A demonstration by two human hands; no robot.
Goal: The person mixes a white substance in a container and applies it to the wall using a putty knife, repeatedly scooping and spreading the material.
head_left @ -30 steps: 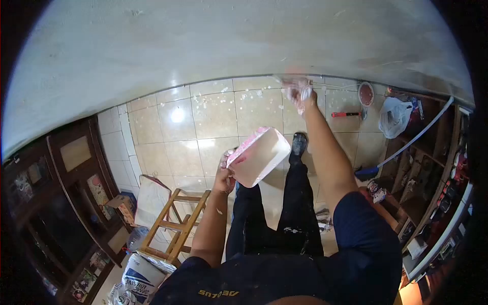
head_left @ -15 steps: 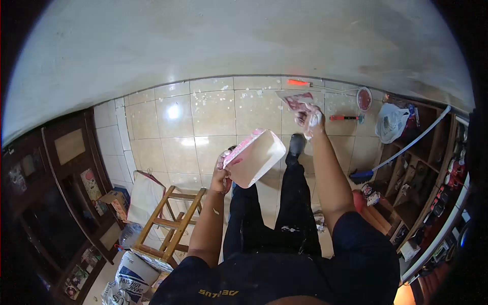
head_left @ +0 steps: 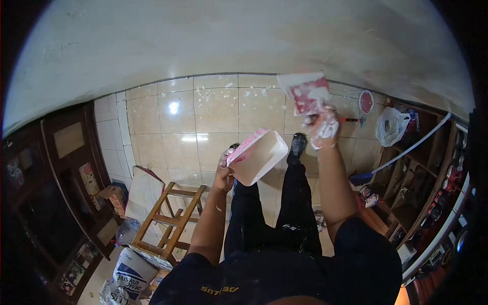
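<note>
My left hand (head_left: 223, 170) grips the edge of a white rectangular tub (head_left: 259, 156) whose rim is smeared pink. It holds the tub tilted at chest height above my legs. My right hand (head_left: 322, 126), coated in white paste, holds a flat scraper blade (head_left: 307, 93) smeared with pink and white. The blade points up toward the pale plastered wall (head_left: 229, 40) and stands a little off it. Scraper and tub are apart, the scraper up and to the right.
Below lie glossy beige floor tiles (head_left: 203, 122) flecked with white. A wooden stool (head_left: 173, 223) and printed bags (head_left: 133, 277) stand at lower left by a dark cabinet (head_left: 56, 183). At right are shelves (head_left: 432, 193), a white plastic bag (head_left: 391, 124), a round container (head_left: 366, 101) and a blue-headed broom (head_left: 363, 177).
My right hand has drawn back from the wall and down toward me, turning the scraper blade face-up. The left hand and tub have stayed almost still.
</note>
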